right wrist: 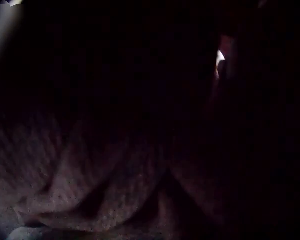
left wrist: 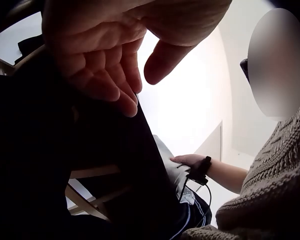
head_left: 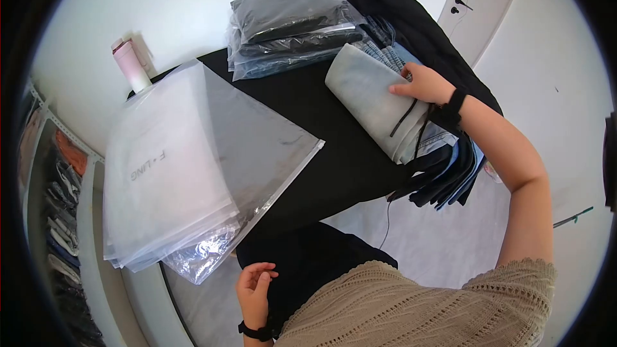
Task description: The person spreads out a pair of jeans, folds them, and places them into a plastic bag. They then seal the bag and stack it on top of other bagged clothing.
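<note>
My right hand (head_left: pixel 424 83) grips the top edge of a folded pair of pale, washed-out jeans (head_left: pixel 369 83), with the thumb on the near face and the fingers over the far side. The jeans lie at the right end of the black-covered table, against a pile of darker blue jeans (head_left: pixel 453 167). In the right wrist view almost everything is dark, with only dim folds of cloth. My left hand (head_left: pixel 255 286) hangs low in front of my body, its fingers loosely curled around nothing; the left wrist view shows this hand (left wrist: pixel 115 55) from the palm side.
A stack of translucent printed bags (head_left: pixel 167 148) covers the table's left side. Several bagged garments (head_left: pixel 292 26) are piled at the back, beside black cloth (head_left: pixel 411 26). A pink bottle (head_left: pixel 130 67) stands at the far left corner. A clothes shelf (head_left: pixel 96 173) is at left.
</note>
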Available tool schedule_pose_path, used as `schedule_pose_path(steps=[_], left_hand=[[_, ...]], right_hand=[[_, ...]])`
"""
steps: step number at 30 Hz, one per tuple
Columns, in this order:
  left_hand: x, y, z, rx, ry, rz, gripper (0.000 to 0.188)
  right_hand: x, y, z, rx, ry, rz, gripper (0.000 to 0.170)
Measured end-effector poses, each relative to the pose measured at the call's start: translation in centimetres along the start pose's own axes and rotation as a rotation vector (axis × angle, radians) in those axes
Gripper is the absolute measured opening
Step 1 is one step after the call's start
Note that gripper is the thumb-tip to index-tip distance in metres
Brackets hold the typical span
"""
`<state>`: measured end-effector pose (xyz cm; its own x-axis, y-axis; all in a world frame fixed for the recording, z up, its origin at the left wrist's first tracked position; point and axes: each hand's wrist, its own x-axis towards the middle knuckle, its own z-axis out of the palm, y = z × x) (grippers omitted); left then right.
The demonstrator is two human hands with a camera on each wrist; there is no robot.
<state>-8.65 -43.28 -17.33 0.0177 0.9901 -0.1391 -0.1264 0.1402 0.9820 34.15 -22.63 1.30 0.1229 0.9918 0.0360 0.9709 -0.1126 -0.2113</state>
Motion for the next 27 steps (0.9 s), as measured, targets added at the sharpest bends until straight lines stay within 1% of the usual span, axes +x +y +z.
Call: schedule_pose_path(steps=[1,2,4,5,7,8,10,11,13,14,16,17,19,20,22,23,24,25,26,27], left_hand=[[-0.1,-0.1,-0.1,-0.008,0.008,-0.005,0.014],[-0.1,-0.2,-0.1,-0.016,0.015,-0.01,0.014],[-0.2,-0.6,-0.7,-0.025,0.02,-0.025,0.015],[-0.4,-0.8,-1.0,-0.031,0.03,-0.041,0.016],[-0.6,-0.7,-1.2,-0.021,0.043,-0.046,0.015],[-0.6,-0.6,-1.2,-0.008,0.063,-0.042,0.015],[-0.5,-0.8,-1.3,-0.005,0.056,-0.058,0.015],[-0.6,-0.8,-1.4,0.0,0.058,-0.07,0.015],[-0.3,-0.5,-1.3,0.018,0.03,-0.072,0.015],[-0.1,-0.4,-1.1,0.033,0.01,-0.066,0.015],[0.4,-0.3,-0.8,0.03,-0.015,-0.054,0.015],[0.5,-0.2,-0.6,0.03,-0.042,-0.042,0.014],[0.7,0.2,-0.3,0.03,-0.065,-0.027,0.014],[0.7,0.4,-0.1,0.031,-0.089,-0.016,0.014],[0.6,0.6,0.3,0.035,-0.095,-0.002,0.014],[0.5,0.8,0.4,0.042,-0.098,0.02,0.014],[0.6,1.4,0.4,0.042,-0.086,0.015,0.014],[0.7,2.4,0.1,0.246,-0.118,0.194,0.014],[0.6,3.7,-0.3,0.456,-0.143,0.363,0.014],[0.7,5.4,-0.5,0.601,-0.103,0.472,0.015]], right_hand=[[0.0,0.1,0.1,0.049,0.011,-0.005,0.048],[0.6,0.8,0.3,0.045,0.011,0.001,0.048],[2.1,2.8,0.7,0.078,-0.116,0.064,0.051],[2.2,3.6,0.9,0.073,-0.121,0.072,0.051],[1.9,4.3,1.2,0.045,-0.059,0.221,0.051],[1.9,4.6,1.6,0.042,-0.06,0.23,0.051],[1.8,4.8,2.3,-0.067,0.191,0.337,0.06],[1.7,5.1,1.9,-0.07,0.188,0.345,0.06],[1.9,5.0,0.6,0.469,-0.357,0.485,0.079],[2.1,5.3,0.6,0.466,-0.356,0.485,0.079],[2.6,5.4,0.9,0.406,-0.352,0.596,0.082],[2.8,5.6,0.9,0.407,-0.351,0.595,0.082],[2.6,4.8,-0.1,0.438,-0.42,0.567,0.075],[2.4,4.3,-0.4,0.435,-0.421,0.567,0.075],[1.8,2.9,-0.7,0.52,-0.454,0.533,0.067],[1.5,2.8,-1.0,0.518,-0.46,0.532,0.067],[1.4,2.7,-1.2,0.572,-0.519,0.521,0.069],[1.6,2.8,-1.0,0.623,-0.588,0.503,0.071],[1.9,3.4,-0.7,0.558,-0.57,0.463,0.068],[1.5,2.8,-0.9,0.618,-0.662,0.431,0.066]])
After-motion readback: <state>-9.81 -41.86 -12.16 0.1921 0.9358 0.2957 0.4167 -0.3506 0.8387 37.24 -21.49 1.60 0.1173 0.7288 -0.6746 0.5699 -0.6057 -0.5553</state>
